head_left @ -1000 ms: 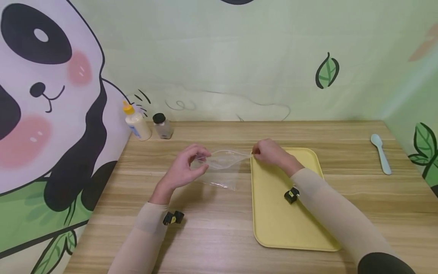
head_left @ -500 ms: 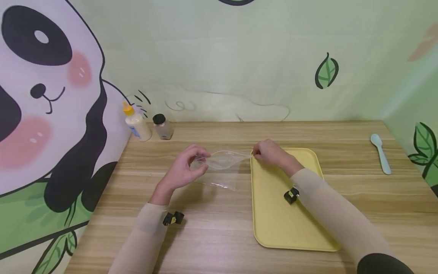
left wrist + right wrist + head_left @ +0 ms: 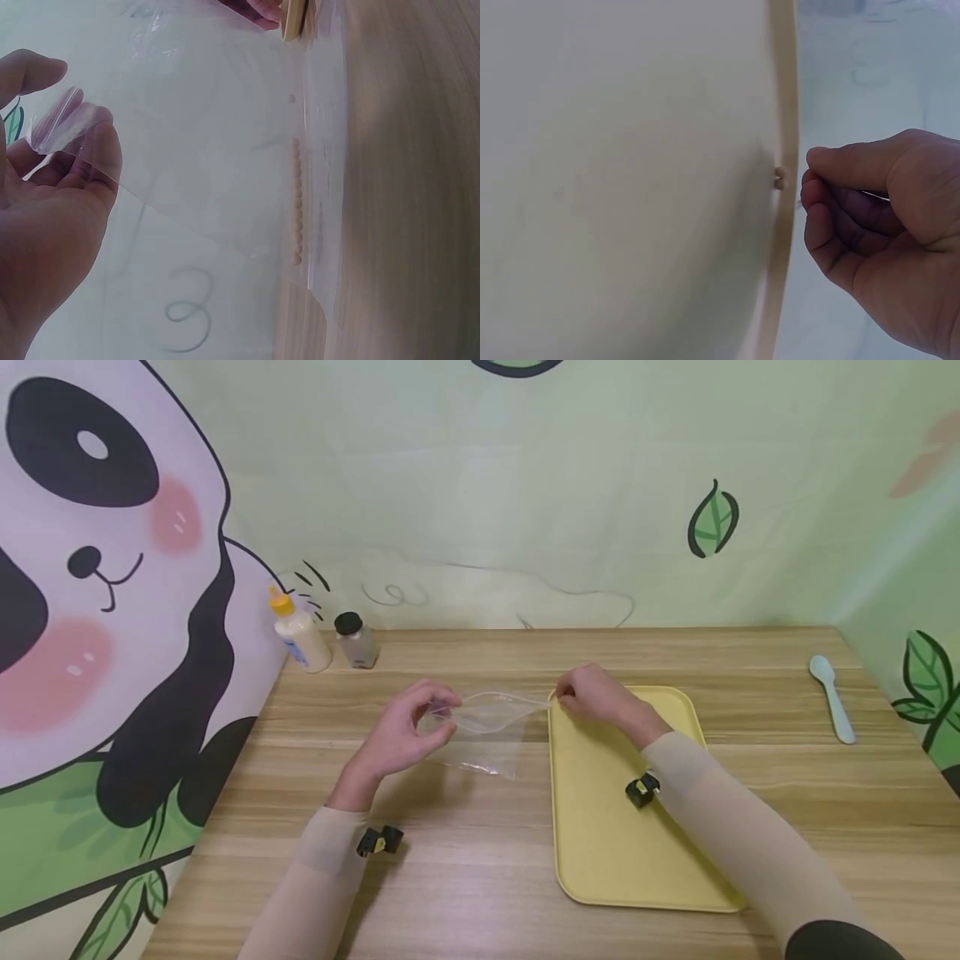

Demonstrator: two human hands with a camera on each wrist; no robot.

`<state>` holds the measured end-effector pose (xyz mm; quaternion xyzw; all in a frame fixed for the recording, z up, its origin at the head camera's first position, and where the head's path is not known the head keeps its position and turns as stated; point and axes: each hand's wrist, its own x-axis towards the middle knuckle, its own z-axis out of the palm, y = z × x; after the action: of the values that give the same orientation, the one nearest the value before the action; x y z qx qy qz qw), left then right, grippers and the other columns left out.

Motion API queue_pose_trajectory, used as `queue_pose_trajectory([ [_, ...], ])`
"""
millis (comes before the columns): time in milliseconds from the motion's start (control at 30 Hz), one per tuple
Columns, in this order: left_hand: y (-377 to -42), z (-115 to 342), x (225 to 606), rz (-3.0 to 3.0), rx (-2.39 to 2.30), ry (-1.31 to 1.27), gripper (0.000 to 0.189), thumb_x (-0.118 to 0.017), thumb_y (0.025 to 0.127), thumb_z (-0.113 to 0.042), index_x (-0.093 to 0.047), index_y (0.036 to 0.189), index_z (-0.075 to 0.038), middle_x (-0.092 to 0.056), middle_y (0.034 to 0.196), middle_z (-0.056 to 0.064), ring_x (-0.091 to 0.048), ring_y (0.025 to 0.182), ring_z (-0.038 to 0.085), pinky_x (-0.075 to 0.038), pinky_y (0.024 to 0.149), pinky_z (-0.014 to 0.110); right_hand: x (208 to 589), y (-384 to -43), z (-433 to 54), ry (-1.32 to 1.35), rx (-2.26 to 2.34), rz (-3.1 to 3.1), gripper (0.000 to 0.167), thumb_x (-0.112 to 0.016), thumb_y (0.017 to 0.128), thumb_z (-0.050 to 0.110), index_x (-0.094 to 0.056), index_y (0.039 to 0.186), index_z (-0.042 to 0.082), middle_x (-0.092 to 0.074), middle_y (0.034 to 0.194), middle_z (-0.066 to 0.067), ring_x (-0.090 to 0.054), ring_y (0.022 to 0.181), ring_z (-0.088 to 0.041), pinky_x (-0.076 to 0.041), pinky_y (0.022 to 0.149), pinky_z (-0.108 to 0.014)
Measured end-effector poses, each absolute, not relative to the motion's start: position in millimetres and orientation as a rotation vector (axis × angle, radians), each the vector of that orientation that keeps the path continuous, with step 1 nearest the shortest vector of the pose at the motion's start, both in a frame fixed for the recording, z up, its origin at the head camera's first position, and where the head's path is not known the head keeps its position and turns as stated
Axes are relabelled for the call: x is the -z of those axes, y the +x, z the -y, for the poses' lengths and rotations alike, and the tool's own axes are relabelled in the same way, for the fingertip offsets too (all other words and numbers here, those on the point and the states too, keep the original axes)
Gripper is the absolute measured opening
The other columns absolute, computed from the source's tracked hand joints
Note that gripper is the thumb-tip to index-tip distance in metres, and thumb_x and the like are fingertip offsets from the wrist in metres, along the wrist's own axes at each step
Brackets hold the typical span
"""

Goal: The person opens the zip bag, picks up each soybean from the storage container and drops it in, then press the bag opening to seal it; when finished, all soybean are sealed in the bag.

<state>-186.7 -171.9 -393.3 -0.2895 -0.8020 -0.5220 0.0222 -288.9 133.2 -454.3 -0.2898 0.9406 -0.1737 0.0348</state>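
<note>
Between both hands a clear plastic zip bag (image 3: 487,747) hangs over the wooden table with its mouth spread apart. My left hand (image 3: 401,731) holds its left side, fingers curled at the film and thumb apart from them. At the right end of the mouth, my right hand (image 3: 596,697) pinches the corner between thumb and fingertips, over the far left corner of a yellow tray (image 3: 622,852). In the left wrist view a row of small tan beads (image 3: 297,202) lines the bag's bottom edge. Two small tan beads (image 3: 779,178) show beside the tray's edge in the right wrist view.
A white bottle with a yellow cap (image 3: 302,639) and a small jar with a black lid (image 3: 356,642) stand at the back left. A pale blue spoon (image 3: 832,700) lies at the right. A printed fabric wall (image 3: 480,527) rises behind the table.
Both hands keep their hold and the bag's mouth stays spread. Only the head view has shifted slightly.
</note>
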Motion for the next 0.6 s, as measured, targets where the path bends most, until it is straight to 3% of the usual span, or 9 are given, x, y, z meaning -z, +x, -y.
queue_pose_trajectory([
  [600,-186,172,393,2.481,1.621,-0.894,0.026,-0.064,0.080,0.015,-0.060,0.106,0.014,-0.060,0.104,0.023,-0.057,0.094,0.023,-0.051,0.094,0.048,429,-280,-133,-0.885,0.617,-2.905,0.013,-0.064,0.090,0.008,-0.071,0.098,0.000,-0.072,0.090,-0.012,-0.066,0.082,-0.023,-0.057,0.077,-0.037],
])
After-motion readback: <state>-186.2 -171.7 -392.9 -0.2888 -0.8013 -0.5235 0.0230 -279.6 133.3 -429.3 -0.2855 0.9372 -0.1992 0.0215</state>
